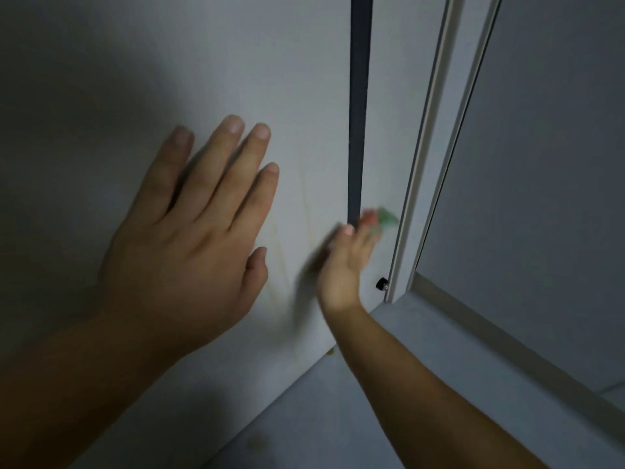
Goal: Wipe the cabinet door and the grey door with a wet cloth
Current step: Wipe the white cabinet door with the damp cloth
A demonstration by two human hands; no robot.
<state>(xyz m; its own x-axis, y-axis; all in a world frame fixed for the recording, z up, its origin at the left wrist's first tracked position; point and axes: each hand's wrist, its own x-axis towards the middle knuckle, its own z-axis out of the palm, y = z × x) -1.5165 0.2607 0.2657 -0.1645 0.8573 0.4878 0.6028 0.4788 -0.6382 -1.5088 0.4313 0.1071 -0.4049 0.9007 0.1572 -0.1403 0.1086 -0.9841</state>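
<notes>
My left hand (189, 231) lies flat on the pale cabinet door (287, 79), fingers straight and spread. Lower and to the right, my right hand (341, 265) is blurred with motion and grips a small red and green cloth (378, 218) against the bottom of the same door. The cloth sits just right of a dark vertical strip (358, 96). Most of the cloth is hidden behind my fingers. The grey door (558, 164) stands to the right, untouched by either hand.
A pale metal frame (429, 164) runs between the cabinet door and the grey door. A small black stopper (382, 284) sticks out near the frame's foot. Grey floor (406, 384) lies below, with a beige skirting strip (507, 336) along the grey door.
</notes>
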